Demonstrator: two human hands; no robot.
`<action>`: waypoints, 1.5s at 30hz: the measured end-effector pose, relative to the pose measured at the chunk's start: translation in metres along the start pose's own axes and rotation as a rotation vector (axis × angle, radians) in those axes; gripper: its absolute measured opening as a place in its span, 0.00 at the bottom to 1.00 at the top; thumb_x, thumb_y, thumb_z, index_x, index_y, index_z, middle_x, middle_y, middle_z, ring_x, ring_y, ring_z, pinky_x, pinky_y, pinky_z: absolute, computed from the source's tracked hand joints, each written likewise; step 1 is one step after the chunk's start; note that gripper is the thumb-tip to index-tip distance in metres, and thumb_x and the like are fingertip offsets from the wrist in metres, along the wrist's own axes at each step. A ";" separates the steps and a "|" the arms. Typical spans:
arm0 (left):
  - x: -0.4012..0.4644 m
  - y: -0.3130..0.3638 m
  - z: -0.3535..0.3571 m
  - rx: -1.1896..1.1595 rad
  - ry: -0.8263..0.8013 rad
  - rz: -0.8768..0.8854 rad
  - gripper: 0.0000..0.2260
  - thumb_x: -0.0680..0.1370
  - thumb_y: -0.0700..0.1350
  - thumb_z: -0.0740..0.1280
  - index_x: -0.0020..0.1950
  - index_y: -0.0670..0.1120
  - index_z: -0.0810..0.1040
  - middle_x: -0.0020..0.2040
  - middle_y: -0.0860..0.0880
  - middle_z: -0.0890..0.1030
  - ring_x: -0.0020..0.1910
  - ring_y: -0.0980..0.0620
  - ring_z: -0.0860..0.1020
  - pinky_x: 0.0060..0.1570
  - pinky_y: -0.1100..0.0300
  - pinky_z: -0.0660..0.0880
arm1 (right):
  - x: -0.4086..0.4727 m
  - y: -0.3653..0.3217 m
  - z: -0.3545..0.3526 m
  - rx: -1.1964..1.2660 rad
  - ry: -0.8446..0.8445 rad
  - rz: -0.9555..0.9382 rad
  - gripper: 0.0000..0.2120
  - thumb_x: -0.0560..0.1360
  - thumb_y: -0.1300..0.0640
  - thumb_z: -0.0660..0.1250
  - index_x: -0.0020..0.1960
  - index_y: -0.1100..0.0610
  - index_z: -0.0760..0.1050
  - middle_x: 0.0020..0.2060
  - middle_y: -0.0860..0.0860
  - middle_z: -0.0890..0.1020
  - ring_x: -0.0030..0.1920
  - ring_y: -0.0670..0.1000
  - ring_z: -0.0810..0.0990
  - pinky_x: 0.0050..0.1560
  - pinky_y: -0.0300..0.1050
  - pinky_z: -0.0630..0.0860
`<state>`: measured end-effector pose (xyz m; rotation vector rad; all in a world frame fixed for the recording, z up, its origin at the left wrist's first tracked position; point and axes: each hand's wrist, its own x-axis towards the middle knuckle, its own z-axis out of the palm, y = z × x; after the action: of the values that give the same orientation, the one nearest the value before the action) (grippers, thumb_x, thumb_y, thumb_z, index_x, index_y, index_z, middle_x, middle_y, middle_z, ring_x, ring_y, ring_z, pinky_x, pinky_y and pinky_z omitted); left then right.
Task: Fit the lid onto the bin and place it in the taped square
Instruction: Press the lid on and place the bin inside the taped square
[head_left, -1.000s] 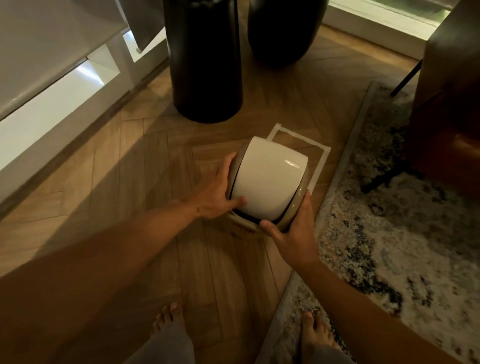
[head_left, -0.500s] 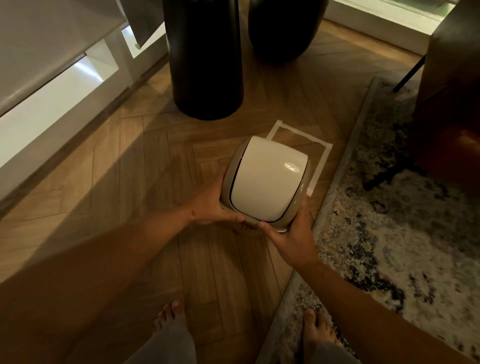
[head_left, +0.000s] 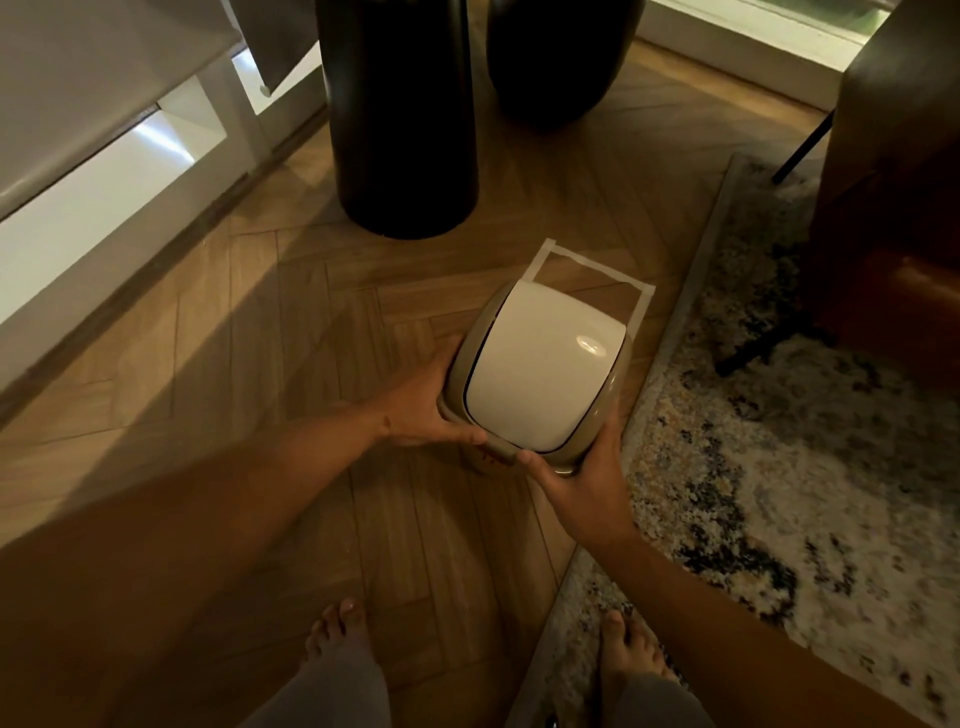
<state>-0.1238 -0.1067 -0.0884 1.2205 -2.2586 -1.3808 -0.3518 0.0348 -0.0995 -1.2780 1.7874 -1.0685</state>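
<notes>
A small beige bin carries a lid (head_left: 540, 374) with a white swing flap; only a bit of the bin's body (head_left: 480, 460) shows under the lid's near edge. My left hand (head_left: 421, 405) grips the lid's left side and my right hand (head_left: 582, 478) grips its near right corner. The taped square (head_left: 587, 270) of white tape lies on the wooden floor just beyond the bin, and the lid hides its near part.
Two tall dark vases (head_left: 400, 114) (head_left: 556, 57) stand on the floor beyond the square. A patterned rug (head_left: 779, 441) borders the floor on the right, with a dark brown chair (head_left: 893, 208) on it. A white cabinet (head_left: 104, 171) runs along the left. My bare feet (head_left: 337, 634) are below.
The lid has tilted from steeply angled to nearly level on the bin, and both hands have shifted down along its sides while still holding it.
</notes>
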 end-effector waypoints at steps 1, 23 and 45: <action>-0.001 0.000 0.000 -0.007 -0.007 -0.003 0.56 0.62 0.61 0.82 0.80 0.56 0.52 0.76 0.56 0.66 0.73 0.59 0.67 0.72 0.50 0.69 | 0.000 0.000 0.000 0.000 0.000 0.011 0.62 0.68 0.45 0.85 0.87 0.54 0.48 0.79 0.49 0.68 0.79 0.49 0.71 0.75 0.59 0.75; -0.012 -0.002 0.032 -0.168 0.096 -0.024 0.52 0.70 0.54 0.79 0.82 0.55 0.46 0.73 0.66 0.63 0.72 0.69 0.64 0.70 0.67 0.65 | -0.004 0.007 0.002 0.134 -0.052 -0.007 0.59 0.73 0.54 0.82 0.88 0.50 0.42 0.80 0.46 0.70 0.77 0.42 0.73 0.73 0.38 0.74; 0.099 0.013 0.024 -0.162 0.195 0.053 0.51 0.71 0.46 0.79 0.82 0.49 0.47 0.77 0.55 0.64 0.71 0.71 0.65 0.68 0.71 0.66 | 0.105 0.037 -0.032 0.072 0.044 -0.068 0.60 0.73 0.48 0.82 0.88 0.53 0.42 0.81 0.47 0.68 0.80 0.46 0.71 0.77 0.57 0.73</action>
<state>-0.2062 -0.1628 -0.1121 1.1787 -1.9927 -1.3330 -0.4239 -0.0514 -0.1258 -1.2890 1.7328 -1.1965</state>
